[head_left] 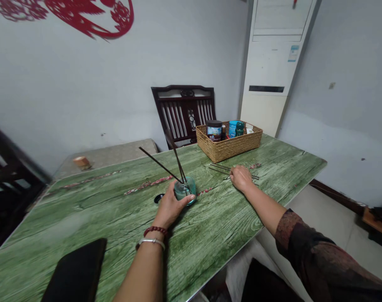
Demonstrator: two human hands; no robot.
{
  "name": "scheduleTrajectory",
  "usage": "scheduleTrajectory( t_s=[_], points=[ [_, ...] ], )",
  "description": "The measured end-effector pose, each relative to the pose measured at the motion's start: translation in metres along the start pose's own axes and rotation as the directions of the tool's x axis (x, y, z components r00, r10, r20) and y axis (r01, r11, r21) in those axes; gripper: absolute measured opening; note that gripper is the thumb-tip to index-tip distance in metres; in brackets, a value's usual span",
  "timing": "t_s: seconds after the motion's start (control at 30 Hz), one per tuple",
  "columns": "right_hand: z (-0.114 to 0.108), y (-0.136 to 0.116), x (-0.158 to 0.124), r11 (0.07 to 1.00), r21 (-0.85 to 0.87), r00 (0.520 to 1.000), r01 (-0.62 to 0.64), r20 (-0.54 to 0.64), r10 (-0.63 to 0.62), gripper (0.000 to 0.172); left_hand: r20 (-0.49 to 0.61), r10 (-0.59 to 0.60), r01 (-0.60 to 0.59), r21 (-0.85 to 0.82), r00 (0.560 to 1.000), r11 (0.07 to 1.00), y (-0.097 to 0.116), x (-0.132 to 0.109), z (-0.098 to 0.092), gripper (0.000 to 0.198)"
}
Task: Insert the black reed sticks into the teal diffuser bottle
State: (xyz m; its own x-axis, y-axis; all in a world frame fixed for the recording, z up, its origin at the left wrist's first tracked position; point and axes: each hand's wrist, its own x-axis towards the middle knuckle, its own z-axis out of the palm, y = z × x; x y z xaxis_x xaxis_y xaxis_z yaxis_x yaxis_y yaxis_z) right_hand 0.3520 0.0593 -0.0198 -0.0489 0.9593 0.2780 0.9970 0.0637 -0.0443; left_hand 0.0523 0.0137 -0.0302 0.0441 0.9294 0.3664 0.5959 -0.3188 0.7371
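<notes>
My left hand [171, 205] wraps around a squat, clear blue-green glass diffuser bottle [187, 191] on the green wood-pattern table [121, 218]. Two long dark reed sticks [162, 165] stand tilted in its neck. A small black round lid [158, 198] lies just left of my fingers. To the right, my right hand [241, 178] sits with curled fingers over several loose dark reed sticks [220, 169], which cross beneath it. Parts of the sticks are hidden by that hand.
A wicker basket [228, 147] holding jars and bottles stands at the table's far side. A black flat case [77, 270] lies at the near edge. A small cork-coloured cup [81, 162] stands beyond the far left corner. A dark wooden chair [183, 113] stands behind the table.
</notes>
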Motion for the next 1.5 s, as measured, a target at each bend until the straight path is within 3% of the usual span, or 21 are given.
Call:
scheduleTrajectory(
  t_s=[0.2, 0.33, 0.43, 0.53, 0.63, 0.7, 0.8, 0.87, 0.93, 1.17, 1.5],
  points=[
    [-0.002, -0.003, 0.0, 1.0, 0.027, 1.0, 0.0, 0.029, -0.001, 0.03, 0.002, 0.001, -0.001, -0.016, 1.0, 1.0, -0.001, 0.0, 0.0, 0.066],
    [-0.008, -0.01, -0.004, 0.994, 0.092, 0.997, 0.064, 0.048, -0.068, 0.027, 0.008, 0.002, -0.002, -0.001, 1.0, 1.0, 0.001, 0.0, -0.001, 0.064],
    [-0.018, -0.017, -0.005, 0.975, 0.204, 0.996, 0.09, -0.011, -0.09, 0.021, 0.008, -0.008, 0.008, -0.001, 1.0, 1.0, 0.005, -0.001, -0.002, 0.065],
    [-0.036, -0.027, 0.001, 0.902, 0.418, 0.989, 0.104, -0.142, -0.048, 0.015, 0.01, -0.015, 0.015, -0.013, 1.0, 1.0, 0.008, -0.002, -0.003, 0.065],
    [-0.061, -0.039, 0.012, 0.684, 0.701, 0.954, 0.204, -0.298, 0.02, 0.011, 0.002, -0.011, 0.011, -0.02, 1.0, 1.0, 0.009, -0.002, -0.003, 0.065],
    [-0.08, -0.051, 0.019, 0.455, 0.836, 0.925, 0.305, -0.374, 0.067, 0.013, 0.001, -0.01, 0.01, -0.023, 1.0, 1.0, 0.009, -0.002, -0.003, 0.066],
    [-0.104, -0.073, 0.027, 0.135, 0.909, 0.904, 0.394, -0.41, 0.119, 0.02, -0.002, -0.007, 0.007, -0.042, 1.0, 0.999, 0.008, -0.002, -0.002, 0.065],
    [-0.115, -0.09, 0.029, 0.012, 0.913, 0.907, 0.407, -0.405, 0.113, 0.023, -0.002, -0.006, 0.006, -0.057, 1.0, 0.998, 0.009, -0.002, -0.002, 0.063],
    [-0.12, -0.105, 0.029, -0.043, 0.911, 0.91, 0.411, -0.407, 0.079, 0.023, -0.004, -0.008, 0.007, -0.063, 1.0, 0.998, 0.01, -0.003, -0.002, 0.062],
    [-0.099, -0.138, 0.036, -0.032, 0.91, 0.911, 0.413, -0.412, 0.009, 0.023, -0.006, -0.002, 0.001, -0.06, 1.0, 0.998, 0.01, -0.003, -0.002, 0.063],
    [-0.062, -0.15, 0.029, 0.154, 0.938, 0.95, 0.31, -0.301, -0.079, 0.015, 0.009, 0.002, -0.001, -0.056, 1.0, 0.998, 0.007, -0.003, -0.002, 0.065]
  ],
)
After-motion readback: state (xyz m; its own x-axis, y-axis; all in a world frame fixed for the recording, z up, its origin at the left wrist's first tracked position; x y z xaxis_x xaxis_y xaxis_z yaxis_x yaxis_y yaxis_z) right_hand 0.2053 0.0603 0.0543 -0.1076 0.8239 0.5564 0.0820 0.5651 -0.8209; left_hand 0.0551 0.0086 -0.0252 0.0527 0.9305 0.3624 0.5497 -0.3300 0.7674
